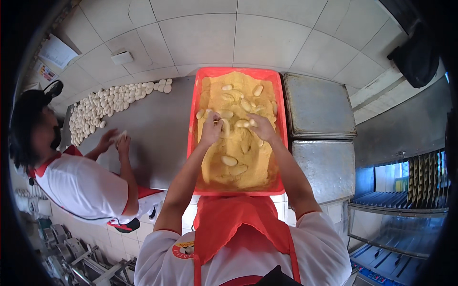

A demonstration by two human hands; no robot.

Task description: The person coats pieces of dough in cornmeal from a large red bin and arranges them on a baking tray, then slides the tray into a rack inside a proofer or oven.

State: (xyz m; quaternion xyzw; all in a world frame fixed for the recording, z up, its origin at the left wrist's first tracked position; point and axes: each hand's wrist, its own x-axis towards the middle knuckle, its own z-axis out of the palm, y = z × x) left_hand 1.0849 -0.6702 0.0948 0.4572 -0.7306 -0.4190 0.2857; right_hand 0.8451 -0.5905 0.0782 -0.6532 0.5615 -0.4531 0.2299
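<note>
A red plastic tub [279, 114] lies before me, filled with yellow meal [212, 164]. Several pale oval dough pieces, such as one dough piece [229, 160] near the front, lie in the meal, some dusted yellow. My left hand [211, 129] is over the tub's middle, its fingers closed on a dough piece [225, 128] that is blurred by motion. Across from it, my right hand [262, 127] has its fingertips closed at a pale dough piece [252, 123]; another dough piece [242, 123] lies right beside it. The fingers partly hide what they grip.
To the left, a co-worker [86, 186] handles a small dough piece at a metal table [152, 124], where many dough pieces [102, 107] lie along the back. Stacked metal trays [317, 105] stand right of the tub. Farther right is a tray rack [396, 209]. A tiled wall [200, 38] rises behind.
</note>
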